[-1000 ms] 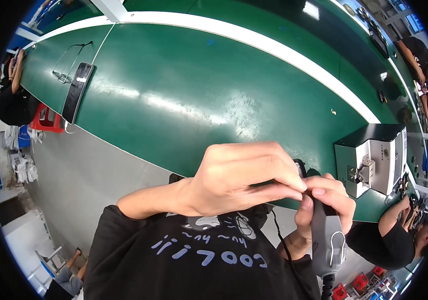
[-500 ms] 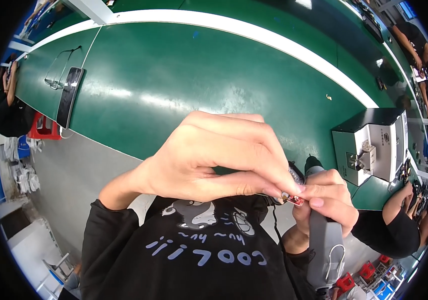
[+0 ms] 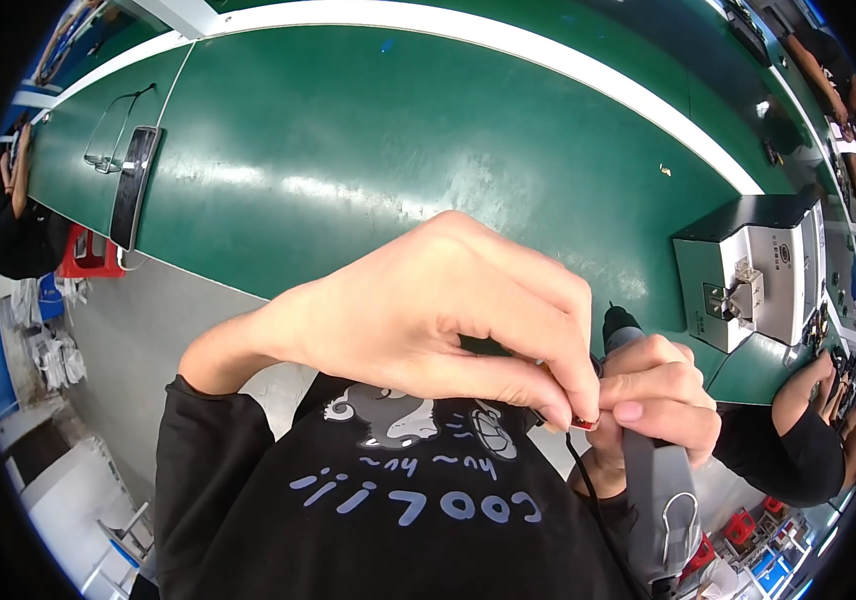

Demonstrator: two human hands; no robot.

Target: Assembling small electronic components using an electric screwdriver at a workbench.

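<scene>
My left hand (image 3: 458, 310) reaches across in front of my chest, thumb and forefinger pinched on a small red piece (image 3: 582, 425). Only a sliver of that piece shows; the fingertips cover the rest, so its kind is hard to tell. Touching it from the other side is my right hand (image 3: 656, 385), its thumb and forefinger close against the left fingertips. The right hand is also wrapped round a grey electric screwdriver (image 3: 656, 500), whose black nose and thin bit point up and away over the table edge. A black cord (image 3: 588, 470) hangs below the hands.
On the green table (image 3: 348, 130), a boxy black-and-white machine with a metal bracket (image 3: 783, 270) stands at the right. A phone (image 3: 134, 190) and eyeglasses (image 3: 103, 160) lie at the left. A co-worker (image 3: 798, 445) sits close on the right; another (image 3: 23, 230) is far left.
The left fingers have closed further over the red piece, so less of it shows. The left wrist is bent more, its knuckles higher. The view has shifted slightly.
</scene>
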